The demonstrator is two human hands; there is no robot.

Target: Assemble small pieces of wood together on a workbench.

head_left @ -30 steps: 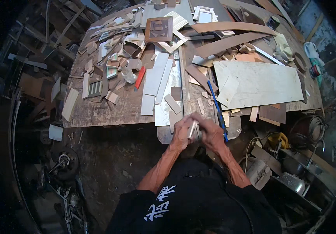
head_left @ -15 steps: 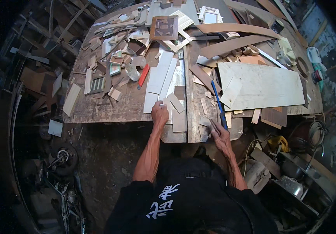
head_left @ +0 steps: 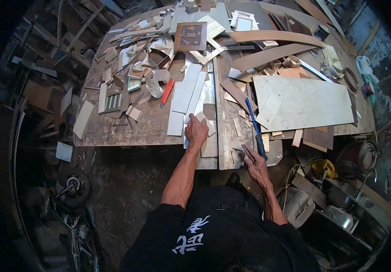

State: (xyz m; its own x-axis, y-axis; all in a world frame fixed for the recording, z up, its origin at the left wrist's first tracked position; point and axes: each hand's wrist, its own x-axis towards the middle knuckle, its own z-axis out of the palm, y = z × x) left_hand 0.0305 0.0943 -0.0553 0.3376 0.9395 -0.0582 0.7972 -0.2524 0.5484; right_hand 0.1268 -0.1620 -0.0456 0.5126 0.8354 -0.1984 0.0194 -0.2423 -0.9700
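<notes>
My left hand [head_left: 196, 131] is closed at the near edge of the bench, its finger and thumb on a small pale wooden piece [head_left: 201, 117]. Under and beside it lie long white strips [head_left: 188, 93] and a flat light wood piece [head_left: 209, 145]. Over the bench's front edge to the right, my right hand [head_left: 255, 163] has its fingers stretched out, holding nothing I can see. Just beyond its fingertips is a small thin pale piece [head_left: 237, 145]. Beside that hand lies a long blue tool [head_left: 255, 124] with a dark handle.
A red utility knife [head_left: 167, 93] lies left of the strips. Wood offcuts [head_left: 134, 113] crowd the left side. A large pale panel [head_left: 304, 102] covers much of the right. Farther back stands a brown patterned square panel [head_left: 191, 36]. A jerrycan [head_left: 298, 206] stands below the bench.
My left hand has moved right and slightly nearer to me, over the light wood piece. My right hand has shifted slightly nearer, with its fingers still extended.
</notes>
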